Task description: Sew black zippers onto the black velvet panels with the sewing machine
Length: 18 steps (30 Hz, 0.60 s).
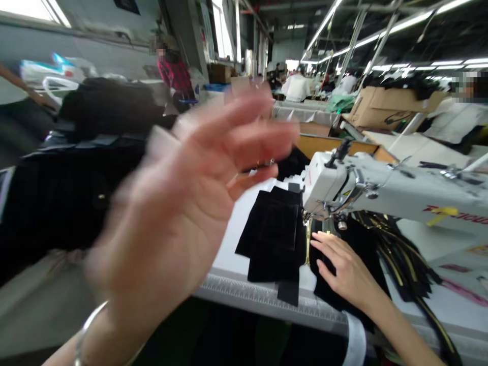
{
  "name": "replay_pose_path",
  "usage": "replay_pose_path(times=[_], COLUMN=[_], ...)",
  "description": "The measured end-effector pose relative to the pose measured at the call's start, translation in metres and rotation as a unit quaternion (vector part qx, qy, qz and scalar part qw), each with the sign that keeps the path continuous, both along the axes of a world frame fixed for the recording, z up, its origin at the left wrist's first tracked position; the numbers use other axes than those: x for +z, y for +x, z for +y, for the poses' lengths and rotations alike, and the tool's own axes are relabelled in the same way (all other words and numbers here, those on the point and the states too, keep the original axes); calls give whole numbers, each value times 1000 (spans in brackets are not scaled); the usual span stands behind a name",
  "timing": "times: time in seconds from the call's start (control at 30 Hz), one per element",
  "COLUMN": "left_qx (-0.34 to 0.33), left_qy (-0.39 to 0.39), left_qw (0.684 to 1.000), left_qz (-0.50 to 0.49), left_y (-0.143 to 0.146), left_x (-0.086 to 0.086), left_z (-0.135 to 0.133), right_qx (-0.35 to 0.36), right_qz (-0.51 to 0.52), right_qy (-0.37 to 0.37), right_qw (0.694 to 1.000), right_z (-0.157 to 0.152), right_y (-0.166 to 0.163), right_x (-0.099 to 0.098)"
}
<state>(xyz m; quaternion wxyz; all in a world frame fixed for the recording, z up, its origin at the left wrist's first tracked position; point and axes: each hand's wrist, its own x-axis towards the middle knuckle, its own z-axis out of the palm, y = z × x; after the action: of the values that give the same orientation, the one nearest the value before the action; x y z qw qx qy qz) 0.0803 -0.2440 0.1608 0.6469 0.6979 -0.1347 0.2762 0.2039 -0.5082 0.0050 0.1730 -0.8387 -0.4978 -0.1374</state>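
Feeding step at the sewing machine [343,188]. My right hand [345,269] lies flat, fingers spread, pinning soft black fabric [335,295] on the desk [267,297] just below the needle. My left hand [183,213] is raised, blurred, open, holding nothing. Matte black cut pieces [276,234] stacked at 9 o'clock of my right hand. Next, I judge: steady, flat feed.

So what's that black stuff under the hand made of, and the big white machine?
The black pieces look like soft matte cloth, maybe velvety: limp, flat and unshiny. The sewing machine looks like painted metal: hard, smooth, slightly glossy white.
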Motion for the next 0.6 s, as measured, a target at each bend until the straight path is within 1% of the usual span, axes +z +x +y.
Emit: replay_pose_path(times=[0.03,0.07,0.1,0.13,0.2,0.23,0.27,0.3,0.33,0.4,0.5,0.6], left_qx=[-31,-72,-93,-96,-71,-59,-40,-27,-15,-2,-15,-44], left_qy=[38,96,172,237,366,418,450,477,496,525,548,568], left_qw=[999,992,979,964,927,905,892,878,868,851,836,822], left_qz=[11,35,65,76,53,46,35,28,19,-2,-19,-21], left_y=[7,13,18,23,32,35,38,40,42,46,54,61], left_x=[-10,-25,-43,-65,-108,-127,-142,-152,-159,-162,-156,-148], left_z=[-7,-15,-23,-31,-42,-46,-49,-51,-52,-53,-50,-49], right_qx=[-14,-20,-15,-5,13,20,27,31,36,41,45,45], right_qz=[-1,4,20,39,43,35,20,3,-15,-53,-93,-97], right_qy=[6,16,29,44,73,82,89,92,93,86,75,78], right_qw=[1000,1000,999,998,996,996,996,995,995,994,992,991], right_z=[2,4,7,9,13,15,16,16,15,14,11,11], right_y=[-4,-8,-13,-18,-25,-27,-28,-28,-27,-23,-19,-18], right_x=[3,5,7,8,5,2,-1,-4,-8,-12,-13,-10])
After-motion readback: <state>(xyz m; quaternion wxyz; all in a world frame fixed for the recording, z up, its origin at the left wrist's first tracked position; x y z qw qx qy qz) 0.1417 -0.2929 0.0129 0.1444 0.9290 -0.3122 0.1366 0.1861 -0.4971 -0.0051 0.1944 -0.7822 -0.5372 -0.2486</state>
